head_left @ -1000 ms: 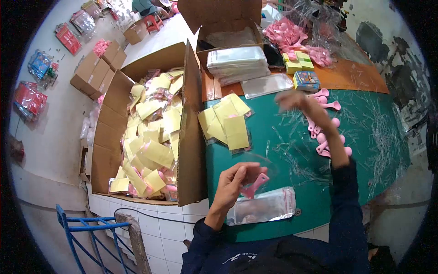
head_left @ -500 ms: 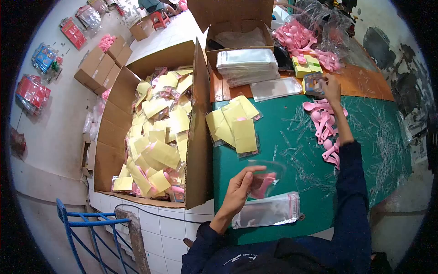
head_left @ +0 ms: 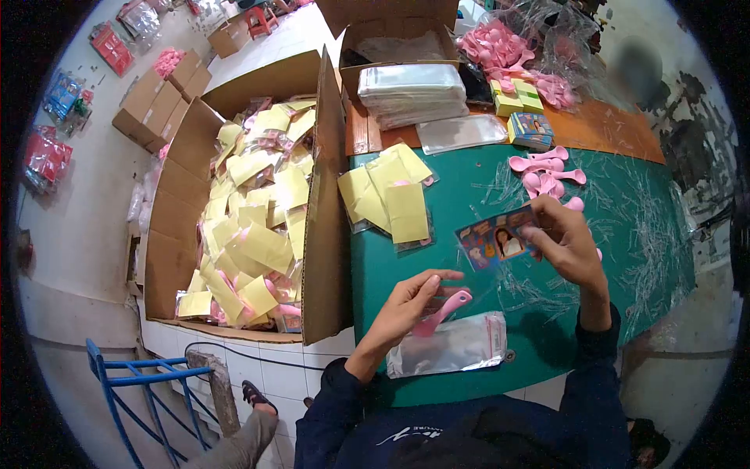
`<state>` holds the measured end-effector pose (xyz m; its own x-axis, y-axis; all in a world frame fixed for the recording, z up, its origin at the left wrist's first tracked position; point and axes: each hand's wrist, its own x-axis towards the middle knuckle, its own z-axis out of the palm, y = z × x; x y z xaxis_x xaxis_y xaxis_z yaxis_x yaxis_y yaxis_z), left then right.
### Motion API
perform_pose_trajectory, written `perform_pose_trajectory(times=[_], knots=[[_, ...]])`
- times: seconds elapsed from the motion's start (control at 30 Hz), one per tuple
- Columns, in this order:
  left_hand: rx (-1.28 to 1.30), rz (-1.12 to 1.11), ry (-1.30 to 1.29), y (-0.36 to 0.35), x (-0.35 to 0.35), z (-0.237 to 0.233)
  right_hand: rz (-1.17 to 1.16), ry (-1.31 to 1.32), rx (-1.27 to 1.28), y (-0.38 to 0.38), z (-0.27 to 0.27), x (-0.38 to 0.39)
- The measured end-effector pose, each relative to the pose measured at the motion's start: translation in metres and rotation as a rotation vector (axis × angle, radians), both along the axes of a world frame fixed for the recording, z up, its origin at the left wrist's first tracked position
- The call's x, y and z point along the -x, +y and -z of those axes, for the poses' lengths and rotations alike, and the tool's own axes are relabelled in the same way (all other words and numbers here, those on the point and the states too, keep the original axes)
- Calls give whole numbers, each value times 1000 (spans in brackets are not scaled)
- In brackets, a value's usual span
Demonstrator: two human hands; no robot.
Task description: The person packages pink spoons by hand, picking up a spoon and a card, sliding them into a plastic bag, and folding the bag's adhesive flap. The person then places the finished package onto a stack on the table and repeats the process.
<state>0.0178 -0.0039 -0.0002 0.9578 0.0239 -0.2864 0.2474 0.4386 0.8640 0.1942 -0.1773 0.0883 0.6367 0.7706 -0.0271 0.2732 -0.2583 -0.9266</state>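
At 5 o'clock, a batch of clear bags lies flat on the green counter, close to the person's body. Just above it, the left hand holds a pink scoop, its holed handle slanting up toward 1 o'clock; whether a clear film surrounds it is hard to tell. At 7 o'clock a sandalled foot shows on the tiles, with a blue metal frame at 8.

At 3 o'clock, the right hand has its fingers closed on the near-right part of a printed card, held tilted above the counter. Past that hand, clear strips are scattered.

The large open carton at 9 o'clock is heaped with yellow-backed packets; a few more packets overlap on the counter near the middle. Loose scoops lie between 2 and 3 o'clock, and beyond them, at 2, stands a card stack. Farther off, a bag pile sits at 12, a heap of scoops at 1, and a red stool at 11.
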Motion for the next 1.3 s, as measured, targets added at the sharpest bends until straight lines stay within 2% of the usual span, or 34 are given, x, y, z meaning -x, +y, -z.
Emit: perform_pose_trajectory(times=[0.13,0.17,0.27,0.4,0.5,0.53,0.57,0.6,0.67,0.7,0.8,0.83,0.97,1.03,1.13,1.3], knots=[[0,-21,-6,-3,3,3,-136,-24,51,-4,1,9],[-21,-17,-6,-3,4,3,-183,-170,118,-6,4,8],[-142,43,0,-3,5,11,-265,-339,81,-7,8,11],[-230,154,-57,-9,3,13,-404,-208,223,-5,13,19],[-304,92,-214,-20,-1,16,-543,-447,211,-6,36,26],[-394,159,-125,-19,-1,12,-573,-527,198,-8,43,29],[-482,226,-34,-16,-1,5,-526,-514,153,-8,46,34],[-570,293,56,-13,-1,-1,-543,-390,124,-7,49,33],[-556,335,88,-9,1,-5,-573,-143,63,-6,53,30],[-549,354,104,-7,2,-6,-486,-132,80,-7,53,29],[-385,239,-117,11,14,23,-247,-36,123,-14,58,28],[-270,81,-218,7,17,20,-183,38,132,-17,64,27],[-173,-93,-101,7,18,26,-92,333,87,-18,74,35],[-142,-79,-72,5,17,30,-121,420,120,-22,79,33],[-85,-39,-49,0,16,33,-26,290,85,-25,93,37],[-75,13,-34,-2,13,36,79,339,60,-18,86,47]])
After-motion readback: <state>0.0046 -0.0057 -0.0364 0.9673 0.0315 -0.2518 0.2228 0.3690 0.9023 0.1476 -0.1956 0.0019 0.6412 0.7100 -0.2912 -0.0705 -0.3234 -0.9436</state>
